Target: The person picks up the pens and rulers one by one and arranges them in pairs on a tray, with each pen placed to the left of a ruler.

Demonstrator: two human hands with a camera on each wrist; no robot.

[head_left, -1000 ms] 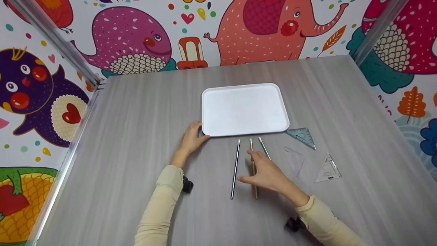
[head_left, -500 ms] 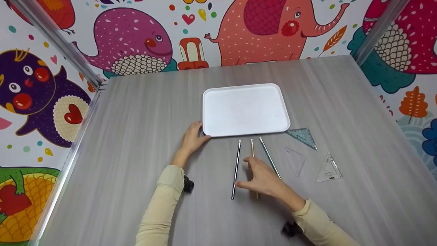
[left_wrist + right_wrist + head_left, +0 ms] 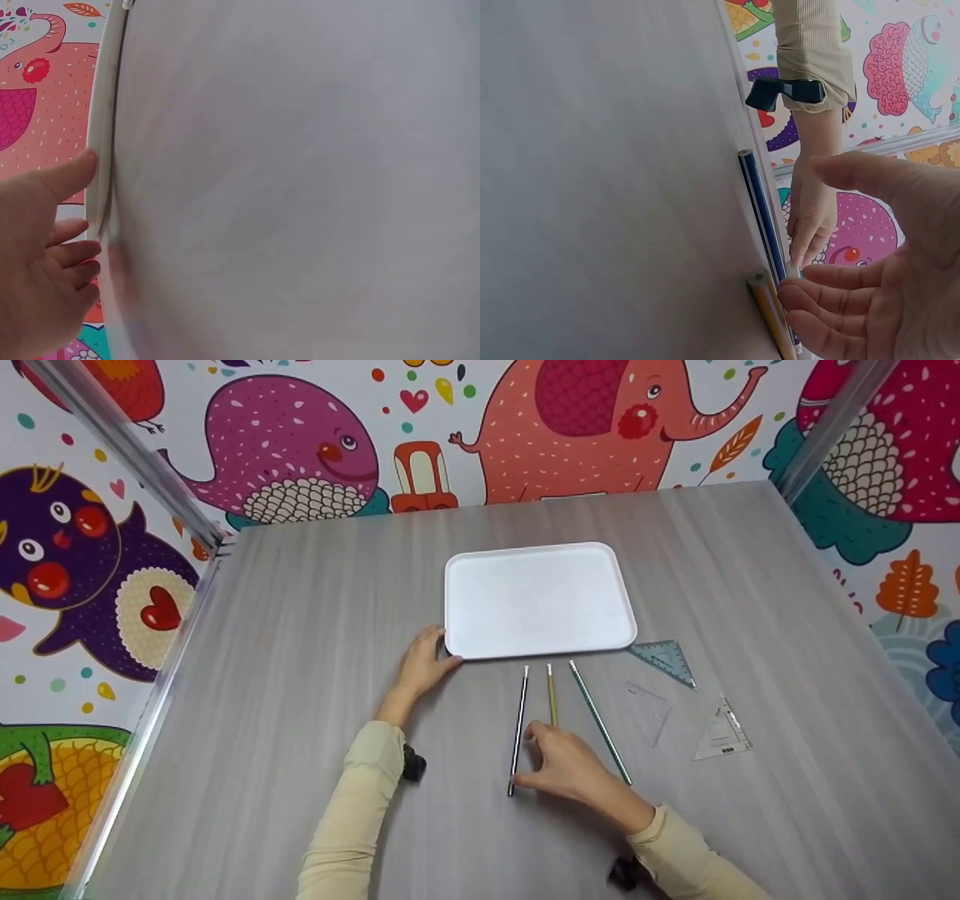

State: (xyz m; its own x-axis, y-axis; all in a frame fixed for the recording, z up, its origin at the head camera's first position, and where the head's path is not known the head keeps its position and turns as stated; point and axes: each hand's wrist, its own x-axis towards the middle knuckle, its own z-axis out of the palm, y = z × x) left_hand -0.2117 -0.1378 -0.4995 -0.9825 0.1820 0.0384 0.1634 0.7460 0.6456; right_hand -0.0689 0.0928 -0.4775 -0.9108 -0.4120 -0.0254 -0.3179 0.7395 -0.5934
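My left hand [image 3: 421, 666] lies at the near left corner of a white tray [image 3: 536, 601], thumb and fingers against its rim. In the left wrist view the thumb tip meets the tray's edge [image 3: 103, 127]. With thumb and fingers spread, my right hand [image 3: 574, 769] hovers over the pencils. Its thumb is near the lower end of a dark striped pencil [image 3: 519, 727], and the hand hides the lower part of a yellow pencil [image 3: 553, 697]. A green pencil [image 3: 600, 721] lies just right of them. The right wrist view shows nothing between thumb and fingers.
Right of the pencils lie three set squares: a blue-grey one [image 3: 671, 660] beside the tray's corner, a clear purplish one [image 3: 649, 711] and a clear one with black print [image 3: 724, 735]. Patterned walls and a metal frame [image 3: 150, 472] border the grey table [image 3: 315, 585].
My right hand has moved down and left, from over the yellow and green pencils toward the dark striped pencil's lower end, uncovering the green pencil. The left hand stays at the tray.
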